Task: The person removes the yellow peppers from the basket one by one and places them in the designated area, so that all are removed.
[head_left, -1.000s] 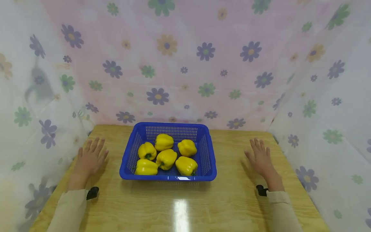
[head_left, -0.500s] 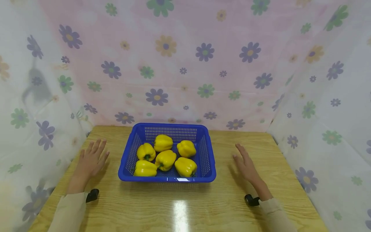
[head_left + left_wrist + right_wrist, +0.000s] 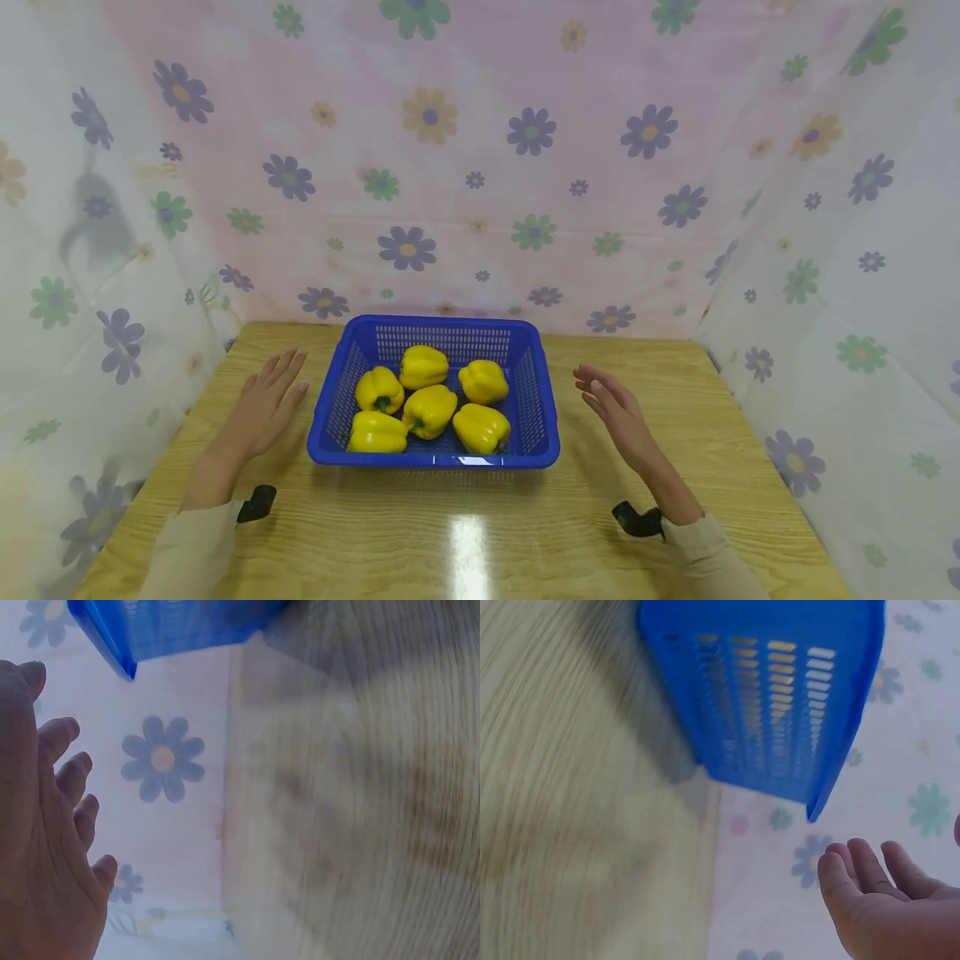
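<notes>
Head view puts the blue basket (image 3: 360, 459) between the two hands, near the back edge of the wooden surface (image 3: 375, 533) and a little nearer its left edge than its right. Its long axis runs side to side, roughly along the back edge, so each short wall faces one hand: the left hand (image 3: 268, 407) is just beside the left wall, the right hand (image 3: 618, 417) just beside the right. The gaps look so alike that I cannot say which hand is nearer; both wrist views show the hands apart from the plastic. The left hand has its fingers extended and parted; the right has its fingers lightly bent, thumb apart, and neither holds anything. Six yellow peppers lie in the basket, with the front left pepper (image 3: 378, 432) close to the left wall and the front right pepper (image 3: 482, 429) by the front right corner. The basket's walls stand between the hands and these peppers. Beyond the back edge hangs a flowered curtain (image 3: 480, 208), which probably leaves little room to slide the basket that way, whereas the front edge lies well apart from it.
</notes>
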Action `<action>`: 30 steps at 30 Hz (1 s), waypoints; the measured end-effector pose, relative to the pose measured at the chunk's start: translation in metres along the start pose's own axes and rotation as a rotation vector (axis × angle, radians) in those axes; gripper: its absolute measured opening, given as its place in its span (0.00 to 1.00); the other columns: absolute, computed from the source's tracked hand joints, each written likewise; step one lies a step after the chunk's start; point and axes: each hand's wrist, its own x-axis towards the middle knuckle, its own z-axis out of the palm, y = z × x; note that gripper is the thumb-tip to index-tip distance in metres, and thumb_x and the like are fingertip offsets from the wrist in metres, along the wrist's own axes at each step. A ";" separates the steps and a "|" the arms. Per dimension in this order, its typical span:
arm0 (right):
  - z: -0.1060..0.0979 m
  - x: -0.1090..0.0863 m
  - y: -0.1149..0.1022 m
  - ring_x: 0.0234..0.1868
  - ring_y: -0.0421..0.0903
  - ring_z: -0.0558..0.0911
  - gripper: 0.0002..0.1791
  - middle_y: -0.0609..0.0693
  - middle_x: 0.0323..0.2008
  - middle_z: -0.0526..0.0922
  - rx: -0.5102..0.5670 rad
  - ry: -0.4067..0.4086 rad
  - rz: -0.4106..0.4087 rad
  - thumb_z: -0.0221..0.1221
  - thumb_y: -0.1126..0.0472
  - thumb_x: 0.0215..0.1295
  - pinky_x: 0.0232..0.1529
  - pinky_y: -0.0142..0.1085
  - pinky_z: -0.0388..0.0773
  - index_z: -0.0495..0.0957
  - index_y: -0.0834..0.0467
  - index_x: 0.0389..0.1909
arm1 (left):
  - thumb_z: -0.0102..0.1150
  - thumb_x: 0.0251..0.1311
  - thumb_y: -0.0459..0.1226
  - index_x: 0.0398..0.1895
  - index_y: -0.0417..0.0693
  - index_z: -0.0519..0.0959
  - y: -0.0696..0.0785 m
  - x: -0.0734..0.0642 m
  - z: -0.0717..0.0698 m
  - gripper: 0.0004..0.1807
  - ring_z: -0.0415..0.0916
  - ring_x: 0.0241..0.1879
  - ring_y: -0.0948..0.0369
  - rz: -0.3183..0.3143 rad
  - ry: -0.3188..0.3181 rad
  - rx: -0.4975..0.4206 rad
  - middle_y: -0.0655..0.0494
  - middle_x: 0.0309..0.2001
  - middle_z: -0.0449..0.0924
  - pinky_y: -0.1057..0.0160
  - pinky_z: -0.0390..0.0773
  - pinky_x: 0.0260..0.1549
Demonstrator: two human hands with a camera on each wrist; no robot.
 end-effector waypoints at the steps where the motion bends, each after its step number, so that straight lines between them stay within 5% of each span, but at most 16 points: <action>1: 0.002 0.001 -0.003 0.64 0.31 0.75 0.28 0.46 0.67 0.73 0.027 -0.014 0.004 0.41 0.55 0.84 0.66 0.26 0.71 0.60 0.70 0.74 | 0.34 0.82 0.48 0.82 0.42 0.48 0.003 0.001 0.000 0.33 0.37 0.79 0.35 0.016 0.011 -0.015 0.38 0.81 0.43 0.24 0.38 0.70; 6: 0.013 0.007 -0.016 0.65 0.36 0.76 0.28 0.40 0.64 0.76 0.110 -0.085 0.017 0.41 0.54 0.84 0.66 0.30 0.72 0.61 0.68 0.74 | 0.37 0.81 0.44 0.81 0.39 0.52 0.019 0.004 0.000 0.32 0.42 0.79 0.35 0.087 0.056 -0.047 0.37 0.80 0.47 0.24 0.43 0.69; 14: 0.029 0.022 -0.042 0.74 0.66 0.64 0.33 0.73 0.73 0.61 0.112 -0.201 0.074 0.38 0.49 0.85 0.68 0.33 0.71 0.56 0.70 0.76 | 0.37 0.81 0.49 0.82 0.42 0.49 0.037 0.007 0.000 0.34 0.38 0.80 0.37 0.057 -0.045 -0.007 0.38 0.81 0.44 0.27 0.39 0.72; 18: 0.036 0.030 -0.050 0.75 0.67 0.62 0.35 0.70 0.74 0.61 0.092 -0.225 0.123 0.38 0.46 0.84 0.68 0.33 0.71 0.56 0.69 0.77 | 0.38 0.81 0.51 0.83 0.44 0.48 0.043 0.007 0.000 0.36 0.36 0.80 0.37 0.048 -0.085 0.018 0.39 0.81 0.44 0.29 0.37 0.73; 25: 0.044 0.047 -0.059 0.75 0.65 0.64 0.36 0.65 0.75 0.64 0.024 -0.277 0.167 0.40 0.43 0.83 0.75 0.53 0.61 0.56 0.66 0.77 | 0.41 0.80 0.50 0.82 0.43 0.49 0.046 0.009 0.003 0.36 0.38 0.80 0.36 0.053 -0.115 0.069 0.38 0.81 0.43 0.28 0.37 0.73; 30: 0.048 0.063 -0.064 0.74 0.65 0.64 0.35 0.66 0.75 0.62 -0.035 -0.330 0.215 0.42 0.44 0.82 0.75 0.57 0.61 0.59 0.64 0.77 | 0.39 0.81 0.50 0.81 0.41 0.52 0.049 0.009 0.007 0.35 0.38 0.79 0.36 0.039 -0.127 0.057 0.38 0.81 0.44 0.28 0.37 0.73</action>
